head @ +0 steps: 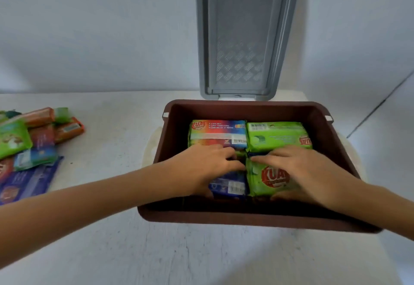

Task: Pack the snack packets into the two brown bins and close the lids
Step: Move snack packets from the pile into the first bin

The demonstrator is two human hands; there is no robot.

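A brown bin (246, 216) stands on the white table with its grey lid (244, 38) raised upright behind it. Inside lie a rainbow-coloured packet (218, 132) at the back left and a green packet (277, 135) at the back right. My left hand (208, 166) rests on and partly curls round a blue packet (230, 185) at the front left. My right hand (309, 170) grips a green KUAT packet (271, 180) at the front right, fingers over its top edge and thumb under its near edge.
A pile of several loose packets (33, 145), green, orange, red and blue, lies at the table's left edge. A white wall stands right behind the bin. A pale round mat (151, 148) shows under the bin.
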